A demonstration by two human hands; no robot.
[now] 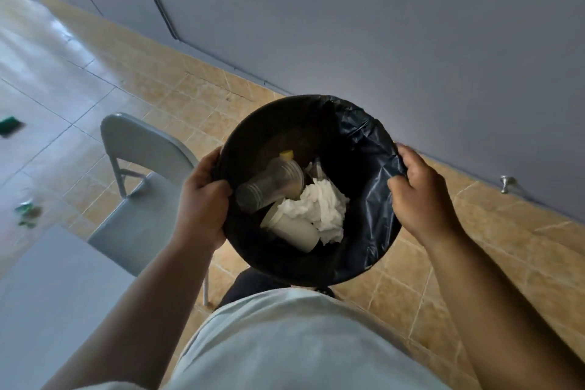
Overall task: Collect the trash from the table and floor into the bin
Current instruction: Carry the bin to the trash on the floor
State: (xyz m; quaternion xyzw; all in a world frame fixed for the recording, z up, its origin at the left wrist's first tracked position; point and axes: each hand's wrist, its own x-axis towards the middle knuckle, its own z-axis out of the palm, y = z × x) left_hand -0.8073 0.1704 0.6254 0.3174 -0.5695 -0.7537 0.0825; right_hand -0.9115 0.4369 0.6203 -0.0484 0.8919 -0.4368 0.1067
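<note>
I hold the round black-lined bin point(354, 142), already containing cups and tissue, with left hand point(202, 199) and right hand point(421, 193) curled over opposite rims; green scraps point(27, 210) on the floor appear next.

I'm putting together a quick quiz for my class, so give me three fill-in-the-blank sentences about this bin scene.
1. The left hand and right hand grip the bin by its ____.
2. The bin liner is ____ in colour.
3. The crumpled tissue lies ____ the bin.
Missing words: rim; black; inside.
</note>
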